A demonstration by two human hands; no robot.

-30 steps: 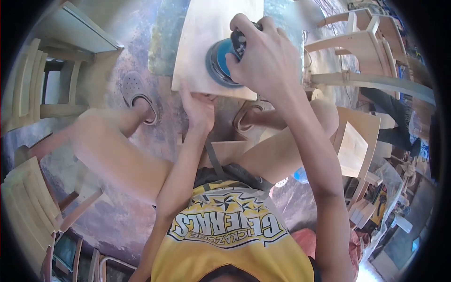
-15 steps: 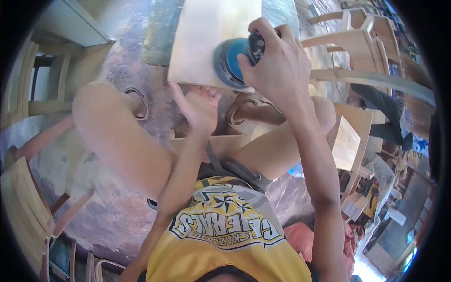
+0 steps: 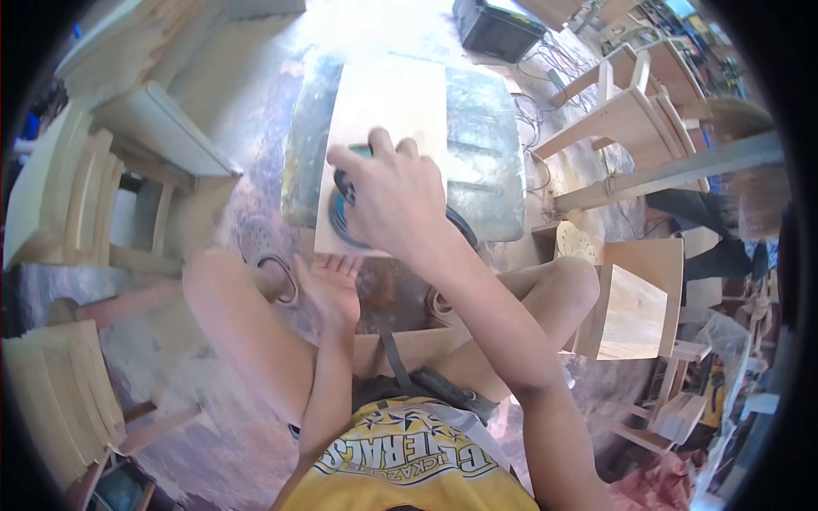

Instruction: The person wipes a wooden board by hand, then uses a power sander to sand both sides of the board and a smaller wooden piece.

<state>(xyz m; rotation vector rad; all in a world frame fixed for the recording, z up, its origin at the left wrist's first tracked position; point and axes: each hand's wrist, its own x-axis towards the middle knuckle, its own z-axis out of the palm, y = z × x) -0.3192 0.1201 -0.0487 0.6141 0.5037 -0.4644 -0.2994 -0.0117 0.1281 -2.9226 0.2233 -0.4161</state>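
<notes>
A pale wooden board [image 3: 388, 102] lies on a worn, bluish-grey support [image 3: 486, 153] in front of me. My right hand [image 3: 396, 196] is wrapped round a blue and black round sander [image 3: 341, 217], which rests on the near left part of the board. Below the board's near edge is my left hand [image 3: 332, 289], palm up, fingers spread and fingertips close to that edge; whether they touch it is unclear. A dark hose or cord curves out from behind my right wrist.
Wooden chair parts [image 3: 630, 102] stand at the right, near a metal bar [image 3: 673, 170]. A black box [image 3: 498, 30] and cables are at the top. Wooden frames [image 3: 136, 196] stand at the left. A person's dark-clothed leg [image 3: 694, 209] is at the far right.
The sander and my right hand have moved left across the board. The view has shifted, so the board and my left hand appear lower and more of the support shows.
</notes>
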